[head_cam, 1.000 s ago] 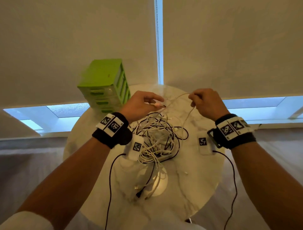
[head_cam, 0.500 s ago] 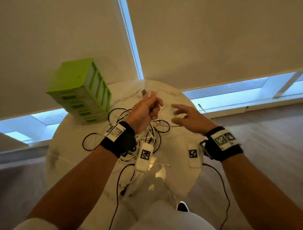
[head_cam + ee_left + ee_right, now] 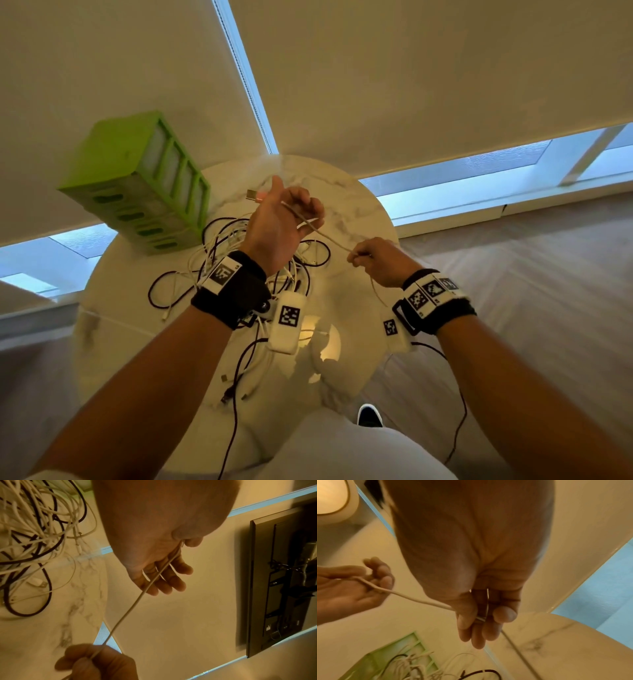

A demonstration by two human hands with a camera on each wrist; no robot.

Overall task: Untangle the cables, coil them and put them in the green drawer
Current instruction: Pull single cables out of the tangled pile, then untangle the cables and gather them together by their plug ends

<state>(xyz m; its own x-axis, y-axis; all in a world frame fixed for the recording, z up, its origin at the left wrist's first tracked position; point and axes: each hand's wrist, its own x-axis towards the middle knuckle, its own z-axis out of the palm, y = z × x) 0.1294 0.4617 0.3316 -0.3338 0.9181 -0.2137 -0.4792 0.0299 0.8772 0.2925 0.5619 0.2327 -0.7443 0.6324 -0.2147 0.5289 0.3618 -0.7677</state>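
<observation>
Up near the middle of the head view, the left hand is raised with the palm turned toward the camera, thumb pinching a pale cable against the palm while the fingers curl loosely around it; the metal plug end sticks out just past the thumb. That cable runs taut, down and to the right, to the right hand, whose thumb and fingertips pinch it (the wrist view shows the strand crossing between both hands). Below and behind the hands, a tangle of white and black cables lies on the round marble table, left of centre. At the upper left of the frame the green drawer unit stands on the table's far edge, just beside the tangle, all drawers closed. A dark picture frame hangs on the wall at the right of the left wrist view
</observation>
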